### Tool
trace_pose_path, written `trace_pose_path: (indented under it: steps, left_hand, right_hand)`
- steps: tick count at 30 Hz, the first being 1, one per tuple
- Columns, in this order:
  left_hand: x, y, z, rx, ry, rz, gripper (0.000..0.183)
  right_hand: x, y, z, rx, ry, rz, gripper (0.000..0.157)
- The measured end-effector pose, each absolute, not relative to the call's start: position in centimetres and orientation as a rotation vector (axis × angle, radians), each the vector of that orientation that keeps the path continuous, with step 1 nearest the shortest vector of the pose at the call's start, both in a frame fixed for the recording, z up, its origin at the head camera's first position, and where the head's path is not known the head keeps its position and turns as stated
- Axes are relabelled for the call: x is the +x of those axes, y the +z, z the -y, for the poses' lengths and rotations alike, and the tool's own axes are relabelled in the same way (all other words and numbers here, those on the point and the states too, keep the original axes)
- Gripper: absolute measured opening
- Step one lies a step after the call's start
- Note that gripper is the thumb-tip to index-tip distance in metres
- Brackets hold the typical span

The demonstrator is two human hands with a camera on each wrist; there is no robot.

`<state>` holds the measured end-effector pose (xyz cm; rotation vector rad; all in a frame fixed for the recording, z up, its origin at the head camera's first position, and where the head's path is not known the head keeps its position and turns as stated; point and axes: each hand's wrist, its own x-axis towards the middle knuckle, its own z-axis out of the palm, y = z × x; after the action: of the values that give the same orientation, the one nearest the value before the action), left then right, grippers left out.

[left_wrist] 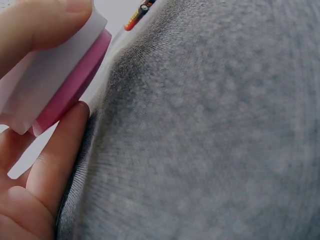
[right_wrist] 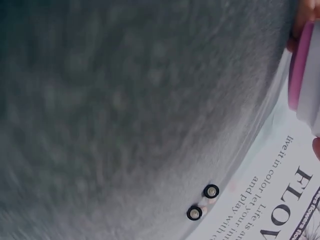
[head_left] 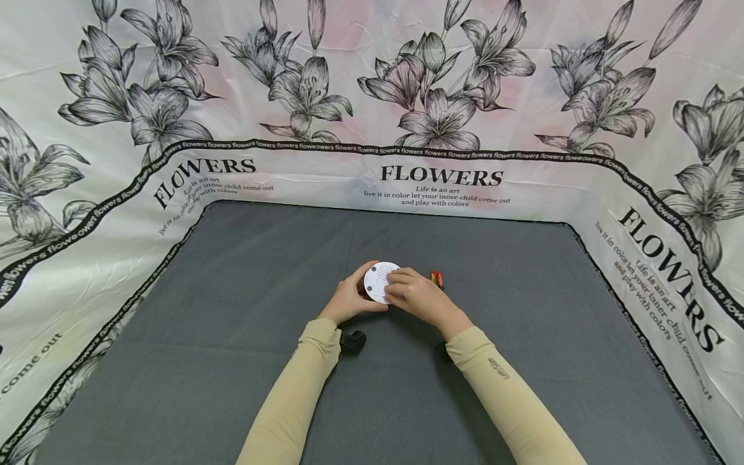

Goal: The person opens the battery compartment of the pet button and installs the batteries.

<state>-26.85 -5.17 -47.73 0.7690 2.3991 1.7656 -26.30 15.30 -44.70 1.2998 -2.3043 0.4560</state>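
Note:
A round, thick device (head_left: pixel 378 282) has a white face with small holes and a few grey dots. Its side is white with a pink band, seen in the left wrist view as a pink and white body (left_wrist: pixel 65 80). My left hand (head_left: pixel 351 296) grips it by the rim, thumb on the near side and fingers beyond. The curled fingers of my right hand (head_left: pixel 417 294) hold the right part of the face and edge; their exact contact is partly hidden. Two red batteries (head_left: pixel 437 279) lie side by side just beyond the right hand.
A grey cloth (head_left: pixel 261 278) covers the tabletop. White fabric printed with flowers and lettering (head_left: pixel 442 174) rises at the back and both sides. Black wrist-worn pieces (head_left: pixel 352 342) show beneath the sleeves.

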Motion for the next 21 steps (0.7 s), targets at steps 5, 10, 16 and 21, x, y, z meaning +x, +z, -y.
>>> trace_pose_path:
  steps: [5,10,16,21]
  left_hand:
    - [-25.9,-45.9,5.2,0.778,1.775,-2.364,0.086]
    - [-25.7,-45.7,5.3,0.777,1.755,-2.346,0.086]
    - [-25.9,-45.8,5.4,0.787,1.77,-2.316,0.087]
    - [-26.0,-46.0,5.5,0.79,1.763,-2.311,0.086]
  right_hand:
    - [-26.6,-44.5,-15.0,1.362,0.378,2.245,0.008]
    - [-26.6,-44.4,-14.9,1.41,0.329,2.21,0.011]
    - [-26.5,-44.3,-14.7,1.432,0.287,2.178,0.011]
    - [-26.4,-44.3,-14.6,1.422,0.264,2.165,0.012]
